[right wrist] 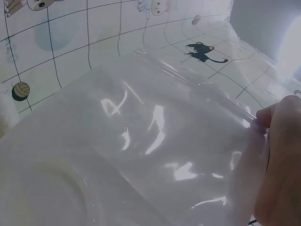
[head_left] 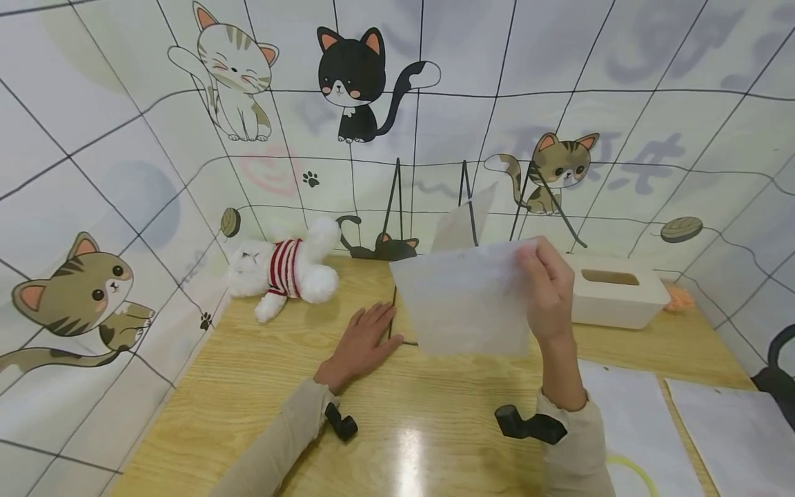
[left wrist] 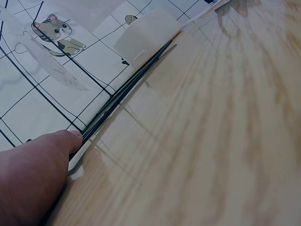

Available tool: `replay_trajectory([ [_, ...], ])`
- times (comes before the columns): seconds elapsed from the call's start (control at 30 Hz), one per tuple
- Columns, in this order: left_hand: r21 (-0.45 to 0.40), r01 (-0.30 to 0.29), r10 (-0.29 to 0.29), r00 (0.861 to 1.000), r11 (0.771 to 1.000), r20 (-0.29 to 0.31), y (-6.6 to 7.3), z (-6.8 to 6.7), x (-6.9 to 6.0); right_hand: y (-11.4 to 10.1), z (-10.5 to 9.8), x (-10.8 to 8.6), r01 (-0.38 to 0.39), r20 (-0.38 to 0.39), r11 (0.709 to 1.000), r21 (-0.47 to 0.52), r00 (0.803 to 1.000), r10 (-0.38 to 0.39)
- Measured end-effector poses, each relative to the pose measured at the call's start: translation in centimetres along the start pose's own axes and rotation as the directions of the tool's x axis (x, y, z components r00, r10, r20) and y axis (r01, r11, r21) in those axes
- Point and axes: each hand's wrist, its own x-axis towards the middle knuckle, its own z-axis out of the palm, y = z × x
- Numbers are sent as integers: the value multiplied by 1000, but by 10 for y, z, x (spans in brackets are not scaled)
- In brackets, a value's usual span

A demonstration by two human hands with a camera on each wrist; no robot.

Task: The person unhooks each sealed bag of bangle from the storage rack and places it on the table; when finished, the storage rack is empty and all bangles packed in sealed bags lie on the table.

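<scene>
Plastic bag (head_left: pixel 466 304), mid-frame: right hand (head_left: pixel 549 290) pinches its upper-right corner, apparently to spread it. Left hand (head_left: pixel 365 342), below centre, fingers extended against black rack (left wrist: pixel 127 90), likely steadying it.

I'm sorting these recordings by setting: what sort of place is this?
Probably a playful, home-like table corner, perhaps staged: a wood-grained table, cat-print walls and a white plush toy suggest it.

The head view looks forward and down over the tabletop (head_left: pixel 447 393); the left wrist view skims it low by the left hand (left wrist: pixel 35 176) — both catch the white box (head_left: pixel 611 307) — and the right wrist view faces the clear bag (right wrist: pixel 141 155) closely.
</scene>
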Motion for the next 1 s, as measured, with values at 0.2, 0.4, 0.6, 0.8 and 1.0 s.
replay_trajectory([
  [0.2, 44, -24, 24, 1000, 999, 1, 1, 2, 3, 1, 4, -13, -73, 66, 997, -36, 995, 75],
  [0.4, 58, -35, 36, 999, 998, -18, -1, 0, 1, 0, 10, -25, -29, 166, 999, -38, 986, 35],
  [0.6, 115, -81, 83, 996, 990, -17, -2, 0, -1, -7, 12, -37, 76, 232, 996, -55, 971, -62],
  [0.8, 119, -72, 74, 997, 990, -12, -5, 8, 2, -18, 8, -59, 98, 316, 994, 40, 943, -106],
  [1.0, -19, 2, -2, 1000, 1000, 3, 0, 4, 2, -19, 10, -83, -39, 395, 985, 169, 918, -31],
])
